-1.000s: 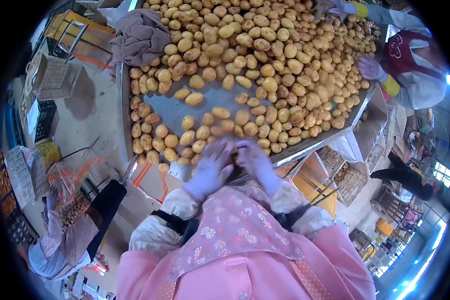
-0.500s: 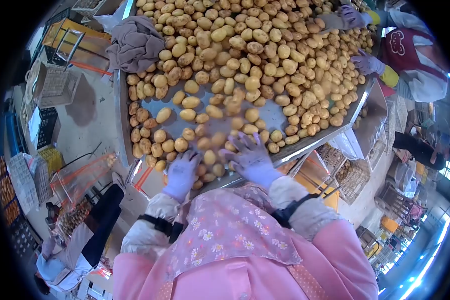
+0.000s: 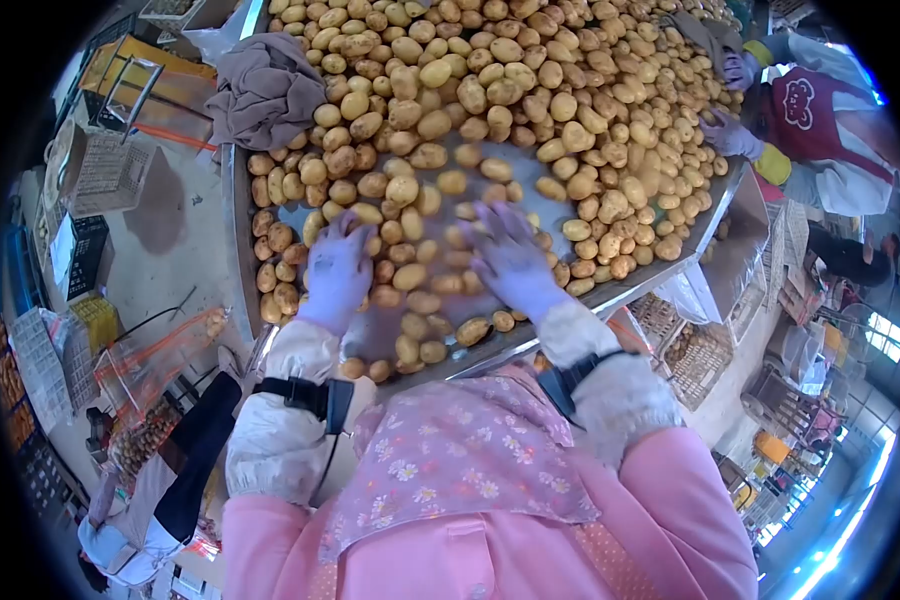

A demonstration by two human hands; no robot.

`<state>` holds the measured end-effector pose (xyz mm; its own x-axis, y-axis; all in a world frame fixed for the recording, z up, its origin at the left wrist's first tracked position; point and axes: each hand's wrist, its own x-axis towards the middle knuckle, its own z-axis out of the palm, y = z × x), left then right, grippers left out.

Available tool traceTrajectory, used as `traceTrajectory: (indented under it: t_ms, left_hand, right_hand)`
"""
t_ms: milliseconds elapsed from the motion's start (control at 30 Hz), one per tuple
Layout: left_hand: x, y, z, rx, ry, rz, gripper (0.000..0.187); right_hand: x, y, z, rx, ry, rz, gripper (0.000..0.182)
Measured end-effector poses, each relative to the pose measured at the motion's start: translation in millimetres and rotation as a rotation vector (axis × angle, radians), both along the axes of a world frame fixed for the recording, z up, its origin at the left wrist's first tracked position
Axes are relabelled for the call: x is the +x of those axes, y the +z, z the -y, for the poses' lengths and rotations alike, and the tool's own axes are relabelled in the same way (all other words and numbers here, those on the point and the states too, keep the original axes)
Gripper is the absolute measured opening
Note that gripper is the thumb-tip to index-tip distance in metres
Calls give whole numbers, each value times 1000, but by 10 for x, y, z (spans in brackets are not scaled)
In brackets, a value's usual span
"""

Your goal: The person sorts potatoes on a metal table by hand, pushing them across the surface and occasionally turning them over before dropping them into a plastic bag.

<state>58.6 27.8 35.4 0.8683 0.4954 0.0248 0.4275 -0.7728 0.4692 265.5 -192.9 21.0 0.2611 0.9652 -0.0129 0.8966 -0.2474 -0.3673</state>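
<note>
Two gloved hands lie spread among potatoes on a metal-edged table.
From where I stand, the left hand point(image 3: 338, 272) is palm down with its fingers apart, resting on a few potatoes point(image 3: 564, 107); the right hand point(image 3: 515, 262) is just as wide, its fingertips a little blurred, and neither seems closed around anything. A hard sweep toward the body could send the loose ones by the front rim point(image 3: 660, 274) over the edge, and a heavy press could bruise them, I'd judge. They are yellow and oval, many with brown patches, heaped thickly over the table's point(image 3: 370, 335) far side and thinly between the hands. A crumpled cloth point(image 3: 267, 88) sits at the left edge; across the right corner, a co-worker's hand point(image 3: 730, 136) rests by the heap.
</note>
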Motion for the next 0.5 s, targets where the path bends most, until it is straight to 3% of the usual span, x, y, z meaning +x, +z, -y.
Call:
traceTrajectory:
  t_ms: [67,100,133,167,200,233,267,300,367,433,500]
  left_hand:
    - [-281,-103,35,-80,32,-20,40]
    - [-400,-130,96,-159,66,-47,42]
    - [-428,-57,217,-210,84,-22,41]
    - [-346,67,425,-419,150,10,44]
    - [-190,218,657,-623,216,45,47]
    - [-17,387,836,-767,155,-26,55]
    - [64,222,1024,-454,-187,120,59]
    - [280,335,1160,-321,-280,160,56]
    - [343,28,1174,-132,-299,13,52]
    - [174,-308,1002,21,-283,-122,48]
    - [111,-338,852,-13,-289,-93,46]
  right_hand:
    - [21,270,499,-114,-99,161,46]
    - [-32,261,688,-116,-99,161,46]
    - [-121,185,887,-56,-266,78,44]
    - [-199,118,1032,5,-434,-4,42]
    - [-357,39,997,7,-440,-4,42]
    - [-614,-53,821,199,-650,-699,39]
    - [-827,-94,677,396,-814,-1404,37]
    - [-890,474,468,277,-863,-1746,34]
    - [-808,218,898,106,-968,-1453,39]
    - [-595,277,1572,160,-1077,-1163,33]
    - [-454,483,2263,171,-898,-509,34]
